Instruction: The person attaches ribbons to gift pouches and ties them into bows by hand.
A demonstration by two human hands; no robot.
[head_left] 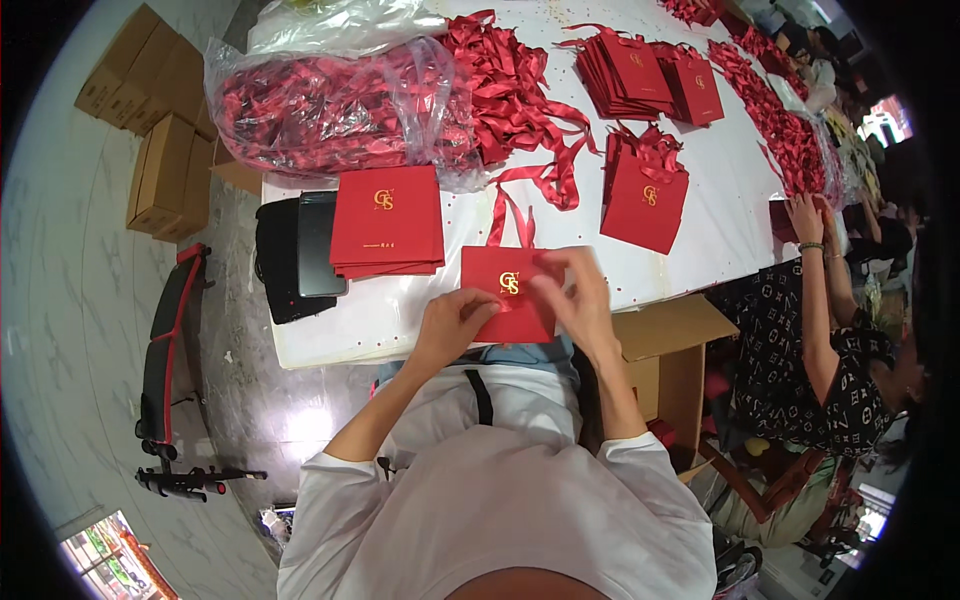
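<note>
**Hand and bag position**

We hold one red bag [505,292] flat at the near table [700,250] edge. Our left hand [452,322] pinches its lower left edge. Our right hand [577,295] grips its right side, fingers curled over the top. A ribbon [497,215] runs from the bag top. A bag stack [388,220] lies just left.

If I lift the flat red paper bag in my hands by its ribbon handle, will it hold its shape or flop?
The red paper bag lies folded flat, so it probably stays fairly stiff, like card, and light. Its ribbon handle looks limp, so the bag would likely swing. Both the left hand and right hand pinch it, suggesting it could slide on the white table.
</note>
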